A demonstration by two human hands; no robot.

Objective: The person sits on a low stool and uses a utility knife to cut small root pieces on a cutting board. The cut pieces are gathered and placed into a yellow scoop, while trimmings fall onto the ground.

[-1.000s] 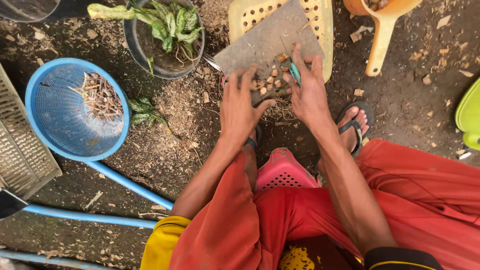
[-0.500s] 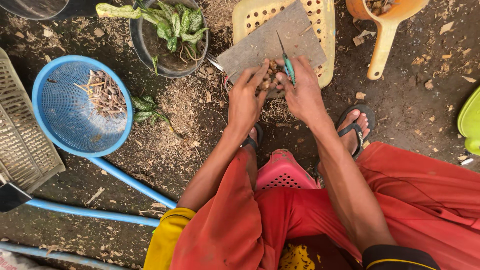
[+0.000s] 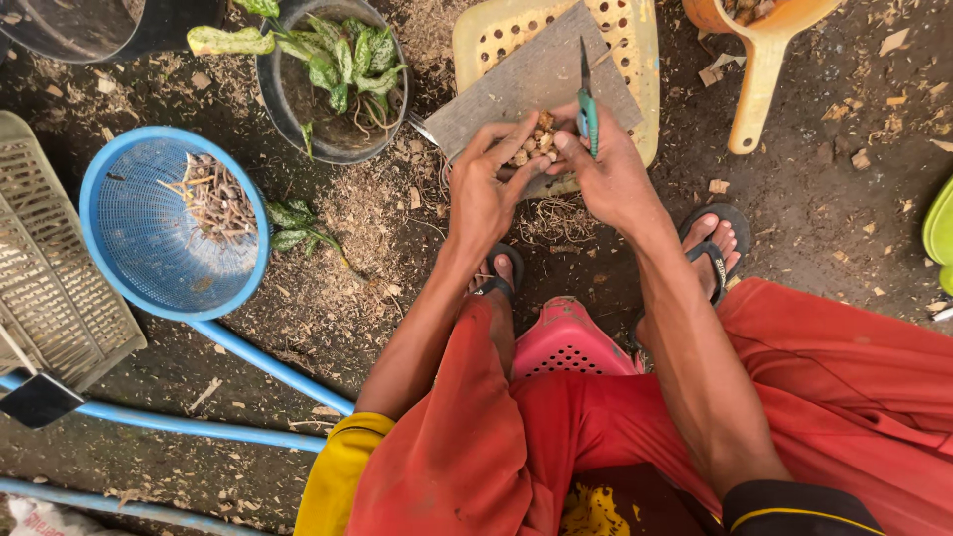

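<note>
Over grey board [image 3: 516, 84]: cut root pieces [image 3: 531, 144] between hands, left [image 3: 486, 189], right [image 3: 611, 169].

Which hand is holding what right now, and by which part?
Right hand grips a knife by its green handle, blade pointing away over the grey board. Left hand cups small cut root pieces with its fingers; a firm hold can't be told.

- Grey wooden cutting board [image 3: 536, 84]: matt, weathered, rough grain.
- Yellow perforated plastic tray [image 3: 635, 40]: smooth, dull sheen.
- Knife with green plastic handle [image 3: 588, 109]: thin metal blade, dull.
- Blue plastic mesh sieve [image 3: 149, 238]: fine weave, smooth rim.
- Orange plastic scoop [image 3: 759, 69]: smooth, slightly glossy.
- Black plastic pot [image 3: 288, 109]: matt, dusty.
- Red cloth garment [image 3: 834, 397]: soft, matt.
- Pink plastic stool [image 3: 566, 342]: perforated, smooth.
</note>
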